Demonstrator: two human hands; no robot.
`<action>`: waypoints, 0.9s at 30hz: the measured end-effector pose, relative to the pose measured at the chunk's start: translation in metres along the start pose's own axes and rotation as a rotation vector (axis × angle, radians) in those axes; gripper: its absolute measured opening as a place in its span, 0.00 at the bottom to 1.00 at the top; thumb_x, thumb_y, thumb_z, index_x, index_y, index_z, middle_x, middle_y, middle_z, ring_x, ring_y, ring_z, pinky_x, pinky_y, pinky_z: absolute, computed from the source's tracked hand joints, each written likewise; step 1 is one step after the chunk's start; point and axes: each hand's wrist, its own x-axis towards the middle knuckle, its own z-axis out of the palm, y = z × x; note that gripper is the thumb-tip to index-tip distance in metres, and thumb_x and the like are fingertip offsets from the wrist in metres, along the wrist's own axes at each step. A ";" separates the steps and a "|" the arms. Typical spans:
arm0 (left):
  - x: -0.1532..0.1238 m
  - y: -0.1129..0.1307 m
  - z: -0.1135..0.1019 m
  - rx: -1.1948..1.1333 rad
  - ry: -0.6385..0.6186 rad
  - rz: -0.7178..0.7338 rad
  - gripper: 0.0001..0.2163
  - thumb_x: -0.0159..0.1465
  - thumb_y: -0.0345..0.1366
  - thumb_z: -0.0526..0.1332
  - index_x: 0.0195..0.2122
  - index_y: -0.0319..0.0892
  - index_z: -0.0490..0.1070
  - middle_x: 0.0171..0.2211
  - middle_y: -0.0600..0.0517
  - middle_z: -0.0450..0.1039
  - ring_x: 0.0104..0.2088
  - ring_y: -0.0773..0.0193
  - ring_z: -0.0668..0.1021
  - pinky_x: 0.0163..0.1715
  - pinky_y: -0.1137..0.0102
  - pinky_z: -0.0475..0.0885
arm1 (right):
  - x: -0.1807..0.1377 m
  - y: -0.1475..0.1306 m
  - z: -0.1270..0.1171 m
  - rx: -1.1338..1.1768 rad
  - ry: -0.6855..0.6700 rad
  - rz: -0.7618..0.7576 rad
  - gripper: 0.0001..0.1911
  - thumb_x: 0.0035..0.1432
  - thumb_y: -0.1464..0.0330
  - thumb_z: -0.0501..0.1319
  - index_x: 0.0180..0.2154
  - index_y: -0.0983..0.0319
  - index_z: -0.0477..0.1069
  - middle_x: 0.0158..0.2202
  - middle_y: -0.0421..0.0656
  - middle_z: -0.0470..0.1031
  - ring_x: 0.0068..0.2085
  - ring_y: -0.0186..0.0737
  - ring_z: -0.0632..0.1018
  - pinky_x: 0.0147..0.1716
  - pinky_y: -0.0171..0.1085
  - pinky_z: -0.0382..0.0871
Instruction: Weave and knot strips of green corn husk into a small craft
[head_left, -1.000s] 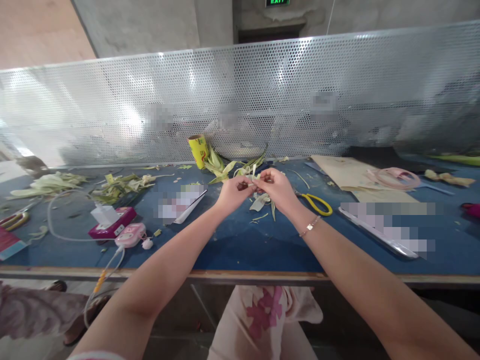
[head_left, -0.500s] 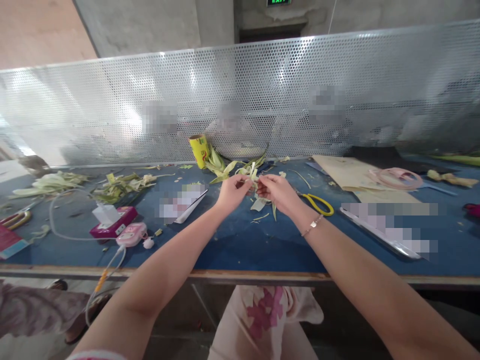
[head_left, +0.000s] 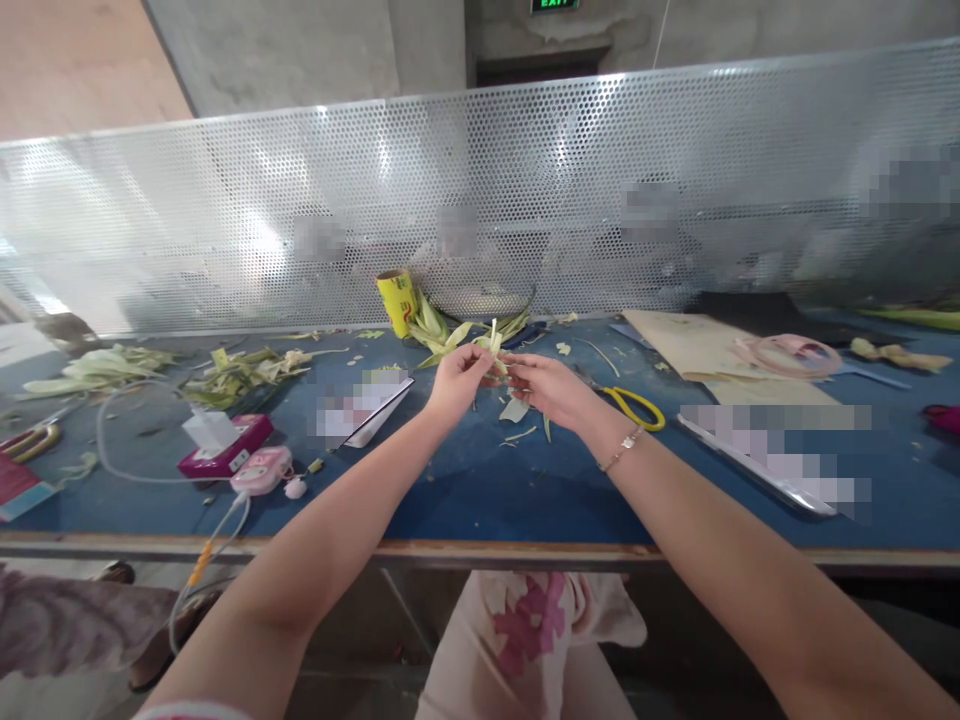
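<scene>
Between my fingertips, above the middle of the blue table (head_left: pixel 480 490), is a pale green corn husk strip (head_left: pixel 495 340) with one end pointing up. My left hand (head_left: pixel 459 380) pinches it from the left. From the right, my right hand (head_left: pixel 547 385) has its fingers closed on the same piece; the exact grip is partly hidden. Small husk scraps (head_left: pixel 516 410) lie just below my hands. Yellow-handled scissors (head_left: pixel 636 408) rest by my right wrist. Behind my hands, a yellow tube (head_left: pixel 397 302) stands beside green corn husks (head_left: pixel 431 325).
Husk piles (head_left: pixel 244 376) lie on the left, near a magenta tissue box (head_left: pixel 229 447) and a pink case (head_left: pixel 261 470) with a cable. A blurred flat packet (head_left: pixel 364 410) is left of my hands. Brown paper (head_left: pixel 682 345) lies right. A perforated metal screen (head_left: pixel 480 200) backs the table.
Both hands have shifted slightly left, and the husk strip between them has turned and moved left. My right hand's fingers now reach further toward my left fingertips.
</scene>
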 end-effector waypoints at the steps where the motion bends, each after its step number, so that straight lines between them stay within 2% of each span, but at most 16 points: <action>1: 0.000 0.000 0.000 -0.022 -0.001 -0.001 0.10 0.56 0.39 0.64 0.25 0.39 0.66 0.23 0.53 0.72 0.26 0.69 0.76 0.32 0.68 0.75 | 0.000 0.000 0.000 0.004 0.003 -0.006 0.07 0.48 0.73 0.63 0.33 0.63 0.74 0.28 0.39 0.73 0.28 0.28 0.72 0.30 0.32 0.66; 9: 0.001 -0.004 -0.001 -0.071 -0.011 -0.024 0.11 0.54 0.40 0.65 0.26 0.38 0.67 0.27 0.52 0.75 0.27 0.71 0.76 0.30 0.72 0.74 | 0.002 -0.003 -0.005 -0.002 0.079 -0.239 0.12 0.43 0.64 0.69 0.29 0.62 0.71 0.28 0.39 0.72 0.30 0.31 0.72 0.35 0.35 0.68; 17: -0.004 0.002 0.006 0.039 -0.024 -0.136 0.07 0.57 0.33 0.62 0.25 0.38 0.66 0.18 0.55 0.71 0.21 0.70 0.76 0.25 0.73 0.72 | -0.001 -0.006 -0.002 0.025 0.131 -0.333 0.12 0.43 0.65 0.69 0.28 0.61 0.68 0.25 0.36 0.70 0.29 0.30 0.74 0.37 0.36 0.70; 22: -0.006 0.007 0.010 0.081 -0.019 -0.202 0.06 0.58 0.27 0.59 0.24 0.37 0.65 0.16 0.55 0.70 0.19 0.70 0.76 0.25 0.75 0.72 | 0.001 -0.002 -0.003 -0.133 0.125 -0.446 0.10 0.46 0.64 0.67 0.29 0.60 0.69 0.25 0.37 0.71 0.29 0.33 0.75 0.36 0.38 0.71; 27: -0.005 0.005 0.011 0.025 -0.045 -0.267 0.05 0.58 0.26 0.59 0.25 0.37 0.64 0.17 0.54 0.71 0.21 0.71 0.77 0.26 0.75 0.73 | 0.004 0.001 -0.009 -0.357 0.111 -0.557 0.07 0.48 0.65 0.64 0.31 0.60 0.72 0.30 0.41 0.75 0.32 0.36 0.75 0.38 0.41 0.71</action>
